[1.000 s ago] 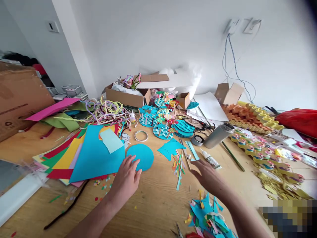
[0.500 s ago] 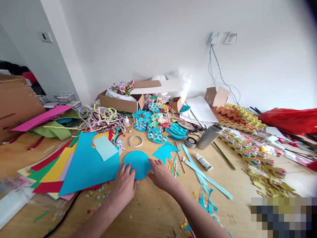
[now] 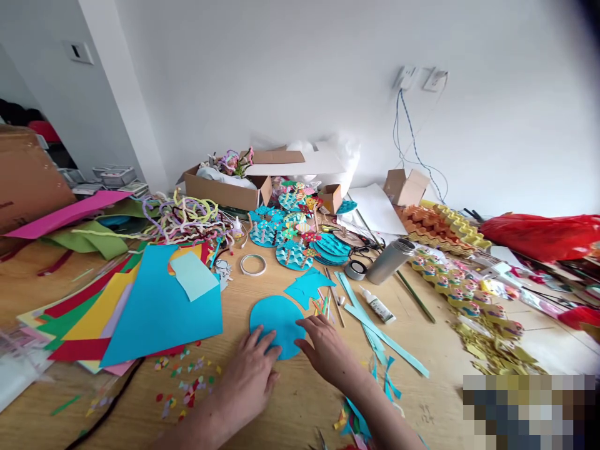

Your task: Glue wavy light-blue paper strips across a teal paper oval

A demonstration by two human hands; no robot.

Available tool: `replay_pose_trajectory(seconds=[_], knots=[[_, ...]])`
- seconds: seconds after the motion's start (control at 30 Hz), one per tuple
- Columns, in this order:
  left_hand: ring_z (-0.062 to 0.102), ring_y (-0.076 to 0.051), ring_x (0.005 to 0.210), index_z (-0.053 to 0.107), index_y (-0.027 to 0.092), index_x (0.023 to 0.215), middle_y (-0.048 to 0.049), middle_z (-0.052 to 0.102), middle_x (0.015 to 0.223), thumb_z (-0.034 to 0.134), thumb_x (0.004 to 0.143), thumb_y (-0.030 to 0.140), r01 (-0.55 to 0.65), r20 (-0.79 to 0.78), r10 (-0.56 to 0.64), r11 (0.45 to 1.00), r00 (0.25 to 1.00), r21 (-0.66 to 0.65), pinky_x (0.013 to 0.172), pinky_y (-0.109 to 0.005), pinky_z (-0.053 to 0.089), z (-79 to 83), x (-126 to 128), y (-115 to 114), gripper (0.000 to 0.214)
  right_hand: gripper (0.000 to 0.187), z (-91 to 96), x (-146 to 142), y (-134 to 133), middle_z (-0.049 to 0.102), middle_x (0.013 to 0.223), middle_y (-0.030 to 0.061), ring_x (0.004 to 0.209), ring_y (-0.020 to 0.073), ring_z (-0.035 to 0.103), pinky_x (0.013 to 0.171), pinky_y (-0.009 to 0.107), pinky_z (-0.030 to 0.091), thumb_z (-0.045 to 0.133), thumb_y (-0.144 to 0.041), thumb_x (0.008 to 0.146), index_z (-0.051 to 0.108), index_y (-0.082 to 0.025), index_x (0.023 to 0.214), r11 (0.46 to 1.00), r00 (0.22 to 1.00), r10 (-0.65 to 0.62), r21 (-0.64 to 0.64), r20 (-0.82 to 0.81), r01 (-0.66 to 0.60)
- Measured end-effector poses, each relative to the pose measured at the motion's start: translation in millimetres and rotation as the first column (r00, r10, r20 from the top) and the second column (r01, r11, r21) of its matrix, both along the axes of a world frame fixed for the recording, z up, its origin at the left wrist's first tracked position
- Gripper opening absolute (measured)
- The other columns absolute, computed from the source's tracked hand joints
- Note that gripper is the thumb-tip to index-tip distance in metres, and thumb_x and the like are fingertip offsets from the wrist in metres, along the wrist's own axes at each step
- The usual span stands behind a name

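Observation:
A blue paper circle (image 3: 276, 319) lies flat on the wooden table (image 3: 300, 400) in front of me. My left hand (image 3: 248, 375) rests on its near left edge with fingers stretched out. My right hand (image 3: 328, 347) lies on its right edge, fingers flat and spread. Neither hand grips anything. A big blue paper sheet (image 3: 162, 309) sits to the left on a fan of coloured sheets (image 3: 84, 319). Light blue paper strips (image 3: 375, 328) lie just right of my right hand.
Glue bottle (image 3: 377, 306), metal flask (image 3: 389, 261), tape rings (image 3: 253, 264) and decorated blue discs (image 3: 300, 240) lie beyond the circle. Cardboard boxes (image 3: 225, 190) and pipe cleaners (image 3: 187, 215) stand at the back. Paper scraps (image 3: 182, 381) litter the near edge; yellow craft pieces (image 3: 469, 294) fill the right.
The blue circle has been slid nearer to me and a little right. My right hand came in from the right onto the circle's edge; both hands now lie on it.

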State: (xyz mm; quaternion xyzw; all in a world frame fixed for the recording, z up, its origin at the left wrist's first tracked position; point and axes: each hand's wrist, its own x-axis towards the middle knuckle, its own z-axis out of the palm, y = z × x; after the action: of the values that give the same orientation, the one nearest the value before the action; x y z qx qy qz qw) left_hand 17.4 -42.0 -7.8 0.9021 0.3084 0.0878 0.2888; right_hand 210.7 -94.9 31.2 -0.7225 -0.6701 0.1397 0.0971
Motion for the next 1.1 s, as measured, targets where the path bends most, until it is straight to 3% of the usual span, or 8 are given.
replay_pose_trajectory(seconds=[0.17, 0.27, 0.4, 0.5, 0.6, 0.77, 0.9, 1.1], knots=[[0.030, -0.032, 0.137, 0.057, 0.025, 0.126, -0.0046, 0.043, 0.146, 0.048, 0.089, 0.029, 0.046, -0.131, -0.034, 0.995, 0.991, 0.090, 0.112, -0.054, 0.023, 3.6, 2, -6, 0.039, 0.027, 7.0, 47, -4, 0.071, 0.098, 0.0088, 0.095, 0.0229, 0.063, 0.083, 0.032, 0.045, 0.047, -0.027, 0.090, 0.068, -0.018, 0.104, 0.969, 0.981, -0.190, 0.150, -0.050, 0.195], [0.033, -0.030, 0.136, 0.056, 0.028, 0.126, -0.0029, 0.044, 0.145, 0.048, 0.089, 0.026, 0.068, -0.145, -0.044, 0.983, 0.988, 0.168, 0.111, -0.055, 0.024, -2.5, 1, -5, 0.038, 0.031, 19.0, 84, -19, 0.072, 0.081, 0.0074, 0.079, 0.0234, 0.066, 0.070, 0.031, 0.046, 0.047, -0.036, 0.086, 0.071, -0.019, 0.096, 0.870, 0.898, -0.434, 0.225, -0.068, 0.438], [0.036, -0.031, 0.133, 0.056, 0.026, 0.126, -0.0030, 0.047, 0.143, 0.049, 0.087, 0.018, 0.095, -0.148, -0.054, 0.953, 0.988, 0.287, 0.109, -0.055, 0.029, -14.6, 0, -3, 0.041, 0.033, 38.2, 110, -38, 0.072, 0.076, 0.0062, 0.072, 0.0214, 0.066, 0.064, 0.028, 0.044, 0.048, -0.039, 0.083, 0.071, -0.018, 0.094, 0.749, 0.782, -0.618, 0.242, -0.082, 0.617], [0.040, -0.030, 0.130, 0.060, 0.027, 0.122, -0.0023, 0.051, 0.139, 0.050, 0.087, 0.020, 0.072, -0.094, -0.042, 0.935, 0.995, 0.347, 0.107, -0.052, 0.032, -21.4, 2, -4, 0.037, 0.034, 37.9, 110, -24, 0.073, 0.084, 0.0070, 0.078, 0.0197, 0.065, 0.065, 0.026, 0.042, 0.042, -0.034, 0.088, 0.071, -0.017, 0.095, 0.784, 0.784, -0.617, 0.138, 0.070, 0.605], [0.042, -0.029, 0.128, 0.063, 0.027, 0.117, -0.0011, 0.055, 0.136, 0.050, 0.088, 0.024, 0.027, -0.061, -0.005, 0.930, 0.998, 0.367, 0.108, -0.050, 0.031, -24.5, 3, -5, 0.032, 0.028, 19.9, 106, 15, 0.072, 0.090, 0.0070, 0.085, 0.0190, 0.065, 0.069, 0.026, 0.043, 0.045, -0.030, 0.089, 0.070, -0.017, 0.090, 0.816, 0.806, -0.578, 0.057, 0.130, 0.576], [0.041, -0.029, 0.129, 0.058, 0.029, 0.124, -0.0002, 0.051, 0.140, 0.048, 0.087, 0.017, 0.053, -0.074, -0.025, 0.907, 0.997, 0.417, 0.105, -0.051, 0.033, -27.0, 0, -6, 0.040, 0.024, -11.6, 107, 71, 0.066, 0.103, 0.0106, 0.094, 0.0208, 0.063, 0.080, 0.035, 0.049, 0.053, -0.032, 0.092, 0.065, -0.012, 0.100, 0.787, 0.778, -0.578, -0.084, 0.246, 0.612], [0.041, -0.030, 0.130, 0.057, 0.029, 0.124, -0.0007, 0.050, 0.140, 0.048, 0.086, 0.016, 0.076, -0.099, -0.037, 0.904, 0.994, 0.422, 0.105, -0.052, 0.034, -27.0, 0, -6, 0.041, 0.030, -19.4, 107, 83, 0.061, 0.112, 0.0069, 0.096, 0.0185, 0.061, 0.083, 0.040, 0.052, 0.056, -0.036, 0.091, 0.058, -0.015, 0.113, 0.764, 0.764, -0.576, -0.139, 0.290, 0.629], [0.041, -0.032, 0.130, 0.057, 0.027, 0.125, -0.0018, 0.049, 0.141, 0.049, 0.085, 0.016, 0.088, -0.136, -0.038, 0.919, 0.990, 0.384, 0.103, -0.052, 0.036, -23.1, 3, -5, 0.042, 0.024, -11.0, 112, 78, 0.067, 0.102, 0.0200, 0.098, 0.0287, 0.064, 0.076, 0.034, 0.046, 0.047, -0.021, 0.086, 0.068, -0.010, 0.093, 0.747, 0.734, -0.628, -0.062, 0.259, 0.662]])
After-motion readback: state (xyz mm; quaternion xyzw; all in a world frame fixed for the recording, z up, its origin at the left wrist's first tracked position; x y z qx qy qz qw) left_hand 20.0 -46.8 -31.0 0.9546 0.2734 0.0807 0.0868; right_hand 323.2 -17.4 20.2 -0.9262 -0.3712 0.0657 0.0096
